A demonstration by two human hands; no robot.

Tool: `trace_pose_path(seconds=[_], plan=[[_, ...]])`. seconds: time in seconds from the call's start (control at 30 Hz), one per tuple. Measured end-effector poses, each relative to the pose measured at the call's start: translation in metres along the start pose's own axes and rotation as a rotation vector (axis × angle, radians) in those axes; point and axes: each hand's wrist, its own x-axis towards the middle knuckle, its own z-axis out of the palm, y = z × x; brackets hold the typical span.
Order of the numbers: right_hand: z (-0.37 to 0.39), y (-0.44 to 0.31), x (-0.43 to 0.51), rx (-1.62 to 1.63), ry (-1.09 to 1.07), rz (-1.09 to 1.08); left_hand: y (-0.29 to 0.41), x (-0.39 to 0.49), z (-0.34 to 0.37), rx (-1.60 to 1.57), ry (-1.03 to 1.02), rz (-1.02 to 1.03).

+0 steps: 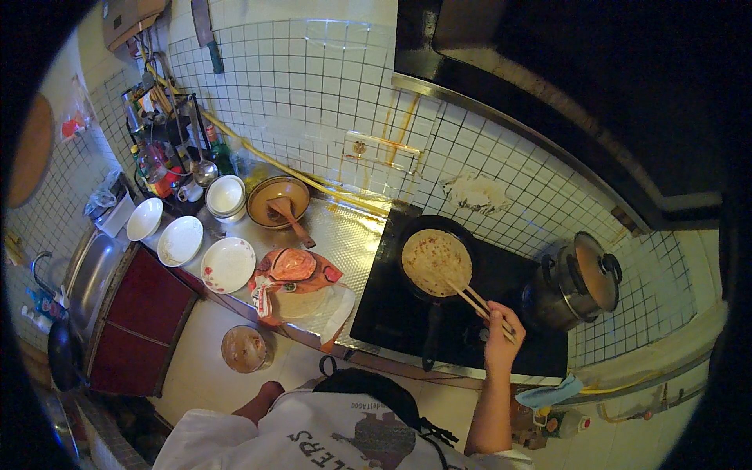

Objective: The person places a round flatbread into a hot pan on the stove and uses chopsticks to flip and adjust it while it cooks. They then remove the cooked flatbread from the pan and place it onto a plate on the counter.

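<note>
My right hand (504, 332) grips a pair of wooden chopsticks (474, 301). Their tips touch the lower right part of a round, browned flatbread (435, 258). The flatbread lies flat in a black frying pan (433, 335), whose handle points toward me. Under the pan is a black cooktop (376, 311). Down by my waist, my left hand (271, 390) is only partly seen, away from the counter, its fingers hidden. To the left of the cooktop lies an opened red printed food package (320, 264) with a pale sheet (339, 314) hanging over the counter edge.
Several white dishes, including a flower-rimmed plate (228, 264), line the left counter. A brown bowl (258, 205) holds a wooden spatula (291, 220). A lidded steel pot (558, 288) stands right of the pan. A bin (244, 349) is on the floor. The range hood (499, 76) overhangs.
</note>
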Motion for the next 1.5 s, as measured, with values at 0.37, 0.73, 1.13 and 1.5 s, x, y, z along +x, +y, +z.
trace_pose_path(seconds=[0.37,0.73,1.13,1.5], plan=[[-0.03,0.032,0.049,-0.012,-0.101,0.332,0.021,-0.017,-0.017,0.069,-0.028,-0.02],[0.028,0.027,0.062,-0.461,-0.074,-0.121,0.033,-0.024,-0.035,-0.068,-0.007,-0.077],[0.011,0.016,0.054,-0.069,-0.227,0.165,0.019,-0.017,-0.013,0.115,0.015,0.067],[-0.024,-0.003,0.038,-0.224,-0.223,-0.069,0.031,-0.019,-0.035,-0.136,-0.033,-0.13]])
